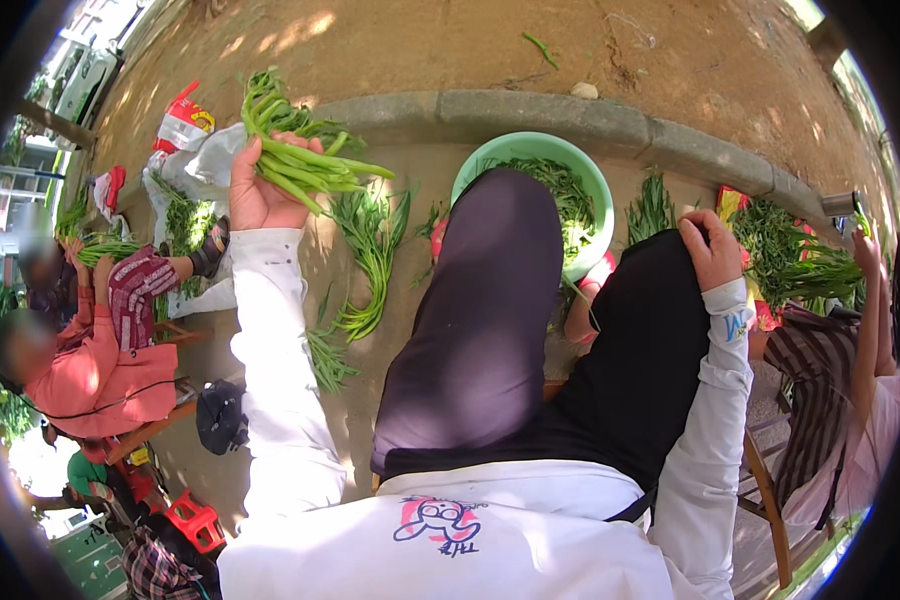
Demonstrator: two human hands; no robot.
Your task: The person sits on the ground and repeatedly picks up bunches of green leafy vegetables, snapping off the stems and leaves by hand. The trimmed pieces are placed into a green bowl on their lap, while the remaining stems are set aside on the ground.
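The concrete curb (530, 112) runs across the far side of the pavement (410, 175). On the near side of the curb, the light green basin (607, 205) contains cut leafy greens (568, 195), with the person's left knee (510, 205) partly in front of it. A loose bundle of greens (375, 265) lies on the pavement left of the basin, its long axis roughly fore-and-aft.

The held bunch of greens (315, 170) is above the pavement, left of the basin. Its long axis runs left to right; the bare stem ends point right and slightly toward the person, the leafy end far-left. The left hand (262, 190) has its fingers closed around the stems. The right hand (712, 248) rests on the right knee (655, 255), fingers bent; their spread cannot be told.
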